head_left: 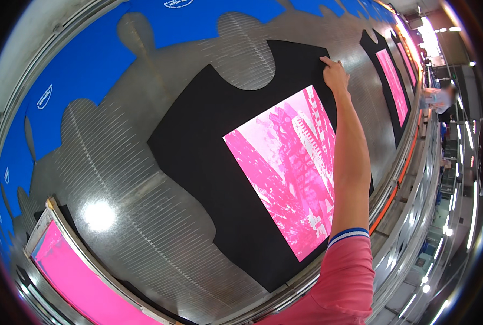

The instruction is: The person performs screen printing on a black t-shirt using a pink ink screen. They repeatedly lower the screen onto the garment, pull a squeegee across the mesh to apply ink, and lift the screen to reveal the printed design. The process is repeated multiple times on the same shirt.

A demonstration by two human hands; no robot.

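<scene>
My right hand (pixel 336 75), at the end of my bare forearm and pink sleeve, rests at the upper right corner of a black fabric garment panel (pixel 187 135), its index finger extended on the edge and the other fingers partly bent. The panel lies flat on a metal table (pixel 122 189) with hatched markings and carries a pink printed rectangle (pixel 274 168). My left hand is not in view.
Blue cut panels (pixel 63 59) line the far side. A framed screen with pink ink (pixel 79 265) sits lower left. More printed black panels (pixel 392 86) continue rightward. An orange strip (pixel 387 200) runs along the near rail. A blurred person (pixel 439 98) stands far right.
</scene>
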